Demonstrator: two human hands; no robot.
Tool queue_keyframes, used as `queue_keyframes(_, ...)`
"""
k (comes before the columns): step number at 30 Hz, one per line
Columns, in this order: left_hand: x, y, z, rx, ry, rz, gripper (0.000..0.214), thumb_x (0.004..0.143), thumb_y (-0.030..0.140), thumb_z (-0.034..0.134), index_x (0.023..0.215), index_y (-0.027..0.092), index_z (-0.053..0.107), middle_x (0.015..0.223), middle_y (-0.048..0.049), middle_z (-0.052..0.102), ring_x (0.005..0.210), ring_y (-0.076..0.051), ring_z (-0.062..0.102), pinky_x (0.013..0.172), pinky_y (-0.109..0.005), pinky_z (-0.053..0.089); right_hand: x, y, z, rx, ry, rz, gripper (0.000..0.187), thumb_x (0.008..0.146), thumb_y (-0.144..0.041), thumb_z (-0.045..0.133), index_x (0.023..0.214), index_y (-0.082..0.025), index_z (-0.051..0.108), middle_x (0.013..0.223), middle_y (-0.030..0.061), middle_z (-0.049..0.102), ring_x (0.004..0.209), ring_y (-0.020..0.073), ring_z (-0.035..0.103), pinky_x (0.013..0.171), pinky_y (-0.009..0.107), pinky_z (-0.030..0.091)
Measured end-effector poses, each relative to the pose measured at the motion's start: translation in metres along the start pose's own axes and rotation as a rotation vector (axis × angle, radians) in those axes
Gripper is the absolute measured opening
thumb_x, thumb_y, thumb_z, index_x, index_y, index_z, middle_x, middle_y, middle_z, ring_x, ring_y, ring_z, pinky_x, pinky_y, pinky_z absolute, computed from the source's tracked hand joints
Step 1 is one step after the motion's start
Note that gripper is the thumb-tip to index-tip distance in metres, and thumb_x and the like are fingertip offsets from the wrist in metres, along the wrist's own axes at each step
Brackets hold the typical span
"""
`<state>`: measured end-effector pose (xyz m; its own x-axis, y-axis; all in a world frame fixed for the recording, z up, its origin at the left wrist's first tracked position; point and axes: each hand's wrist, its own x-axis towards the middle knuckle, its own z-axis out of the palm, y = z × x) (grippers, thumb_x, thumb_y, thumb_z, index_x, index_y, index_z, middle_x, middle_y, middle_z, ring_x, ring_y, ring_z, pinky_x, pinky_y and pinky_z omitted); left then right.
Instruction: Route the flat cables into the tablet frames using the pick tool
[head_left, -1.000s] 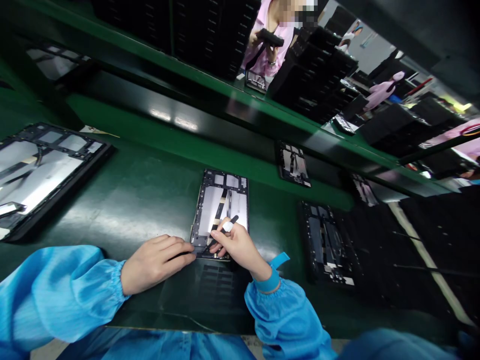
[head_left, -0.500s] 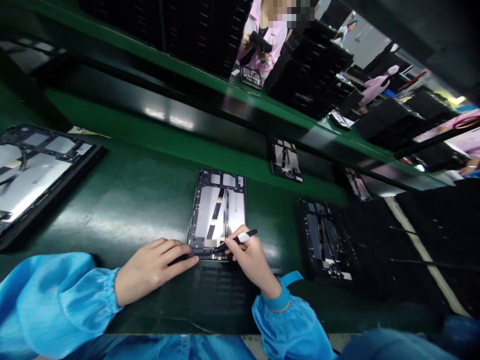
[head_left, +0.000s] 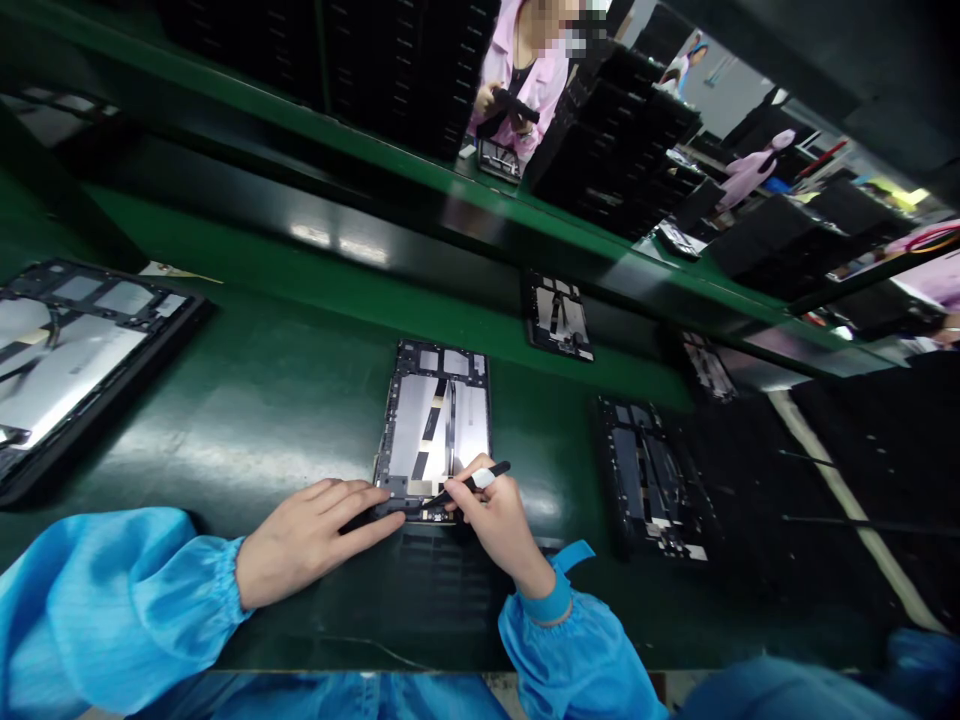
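An opened tablet frame [head_left: 439,425] with silver inner plates and a black-and-tan ribbon cable lies on the green belt [head_left: 285,400] in front of me. My left hand [head_left: 315,535] rests flat on the belt, fingertips pressing the frame's near left corner. My right hand [head_left: 499,525] grips a thin black tool with a white band [head_left: 469,484]; its tip touches the frame's near edge, beside the left fingertips.
A larger open frame [head_left: 67,345] lies at the far left. Other frames lie to the right [head_left: 649,475] and farther back [head_left: 556,315]. Stacked black trays [head_left: 622,140] stand beyond the green rail. A person in pink [head_left: 525,80] works opposite.
My right hand has swung the tool from steep to nearly flat and shifted slightly right along the frame's near edge. My left hand has kept its hold on the corner.
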<state>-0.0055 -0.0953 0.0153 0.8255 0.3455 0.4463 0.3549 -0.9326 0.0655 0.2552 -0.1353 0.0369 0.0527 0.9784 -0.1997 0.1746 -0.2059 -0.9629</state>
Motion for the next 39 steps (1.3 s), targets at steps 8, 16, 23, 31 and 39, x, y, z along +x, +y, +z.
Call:
queue_keyframes(8, -0.003, -0.001, 0.002, 0.023, -0.024, 0.006, 0.043, 0.102, 0.006, 0.036, 0.137, 0.022, 0.057, 0.123, -0.0096, 0.066, 0.109, -0.024, 0.059, 0.092, -0.034, 0.048, 0.000, 0.001, 0.000, -0.025, -0.005, 0.002, 0.019, 0.089, -0.039, 0.067, 0.081, -0.024, 0.059, 0.067, -0.0005, 0.067, 0.066, 0.0219, 0.072, 0.054, 0.028, 0.050)
queue_keyframes(16, 0.011, 0.007, 0.001, -0.009, -0.122, -0.038, 0.041, 0.100, 0.011, 0.043, 0.136, 0.024, 0.058, 0.128, -0.0115, 0.064, 0.098, -0.026, 0.061, 0.082, -0.038, 0.053, -0.002, 0.006, -0.001, -0.071, 0.045, -0.073, 0.024, 0.092, -0.041, 0.066, 0.078, -0.023, 0.060, 0.068, -0.0002, 0.063, 0.059, 0.0195, 0.066, 0.053, 0.028, 0.047)
queue_keyframes(23, 0.007, -0.004, -0.003, -0.100, 0.015, -0.006, 0.025, 0.106, 0.019, 0.045, 0.123, 0.019, 0.063, 0.128, -0.0063, 0.069, 0.112, -0.022, 0.061, 0.096, -0.034, 0.049, 0.007, 0.027, 0.000, 0.081, 0.572, -0.181, 0.027, 0.090, -0.047, 0.064, 0.077, -0.024, 0.057, 0.077, 0.0027, 0.066, 0.106, 0.0297, 0.069, 0.103, 0.045, 0.047)
queue_keyframes(31, 0.081, -0.031, 0.034, 0.053, -0.131, -0.084, 0.034, 0.097, 0.031, 0.065, 0.129, 0.022, 0.061, 0.101, -0.0055, 0.069, 0.088, -0.022, 0.063, 0.074, -0.034, 0.047, 0.022, 0.030, -0.020, 0.221, 0.599, -0.139, 0.049, 0.092, -0.062, 0.059, 0.111, -0.019, 0.069, 0.090, 0.0082, 0.074, 0.071, 0.0211, 0.070, 0.070, 0.037, 0.059)
queue_keyframes(39, 0.119, -0.208, 0.043, 0.217, 0.062, -0.523, 0.039, 0.100, 0.020, 0.041, 0.133, 0.019, 0.061, 0.127, -0.0179, 0.065, 0.113, -0.036, 0.058, 0.095, -0.053, 0.042, 0.075, 0.025, -0.102, -0.048, 0.582, -0.139, 0.057, 0.096, -0.060, 0.046, 0.130, -0.016, 0.058, 0.097, 0.0138, 0.079, 0.089, 0.0266, 0.077, 0.078, 0.040, 0.061)
